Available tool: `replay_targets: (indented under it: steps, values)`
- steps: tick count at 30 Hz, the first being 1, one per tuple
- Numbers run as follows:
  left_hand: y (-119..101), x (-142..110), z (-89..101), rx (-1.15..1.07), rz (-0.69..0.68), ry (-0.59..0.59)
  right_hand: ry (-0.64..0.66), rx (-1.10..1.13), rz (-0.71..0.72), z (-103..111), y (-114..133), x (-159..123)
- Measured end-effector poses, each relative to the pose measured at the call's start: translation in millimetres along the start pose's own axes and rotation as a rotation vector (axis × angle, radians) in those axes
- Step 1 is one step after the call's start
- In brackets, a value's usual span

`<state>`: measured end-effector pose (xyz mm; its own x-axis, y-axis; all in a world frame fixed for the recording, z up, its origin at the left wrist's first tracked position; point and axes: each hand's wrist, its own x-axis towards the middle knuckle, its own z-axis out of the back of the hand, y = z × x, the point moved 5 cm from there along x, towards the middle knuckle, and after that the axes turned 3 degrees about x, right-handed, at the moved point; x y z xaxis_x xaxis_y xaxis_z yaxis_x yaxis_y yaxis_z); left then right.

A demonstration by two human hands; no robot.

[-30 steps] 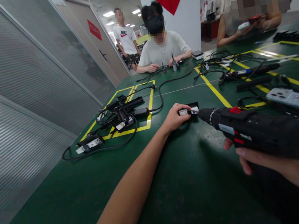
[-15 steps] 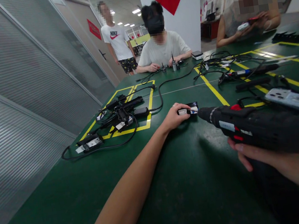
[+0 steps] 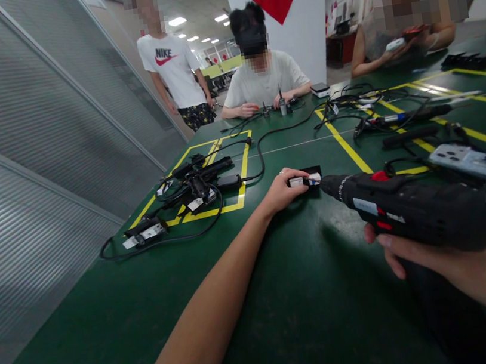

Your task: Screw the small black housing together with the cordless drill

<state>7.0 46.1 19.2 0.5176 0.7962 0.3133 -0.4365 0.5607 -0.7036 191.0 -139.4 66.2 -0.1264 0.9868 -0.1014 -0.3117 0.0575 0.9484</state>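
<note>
My right hand (image 3: pixel 403 247) grips a black and red power drill (image 3: pixel 413 206) by its handle, the chuck facing away to the left. At the chuck's tip lies a small black-and-white box (image 3: pixel 315 179); a gap between the two, if any, is too small to make out. My left hand (image 3: pixel 286 188) is closed on this box from the left, thumb at the near side and fingers over the far side. What the box contains is too small to tell. Beneath both lies the green table (image 3: pixel 286 296).
Black cables and adapters (image 3: pixel 198 185) lie inside yellow tape at the left. More tangled cables and a pen-like tool (image 3: pixel 406 117) occupy the right, near a patterned flat box (image 3: pixel 479 161). Two people sit across the table; another person (image 3: pixel 175 71) stands behind at the left.
The drill and my right hand have shifted very slightly left. My left hand stays in place on the box. The standing person has moved left and nearer.
</note>
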Motion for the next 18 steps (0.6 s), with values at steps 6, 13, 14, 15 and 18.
replay_targets:
  steps: [6, 13, 14, 15, 18]
  values:
    - [-1, 1, 0.5, 0.032, -0.029, -0.006, 0.081, 0.155, -0.097, -4, -10, -1]
    - [-3, 0, 1.0, 0.031, -0.025, 0.022, 0.05, 0.267, -0.037, 1, -8, 1]
    - [-3, 0, 1.0, 0.028, -0.027, 0.024, 0.043, 0.256, -0.026, 1, -6, 2]
    - [-3, 0, 1.0, 0.025, -0.03, 0.023, 0.036, 0.247, -0.028, 2, -6, 2]
    - [-3, 0, 0.7, 0.028, -0.032, 0.023, 0.026, 0.253, -0.057, 1, -8, 4]
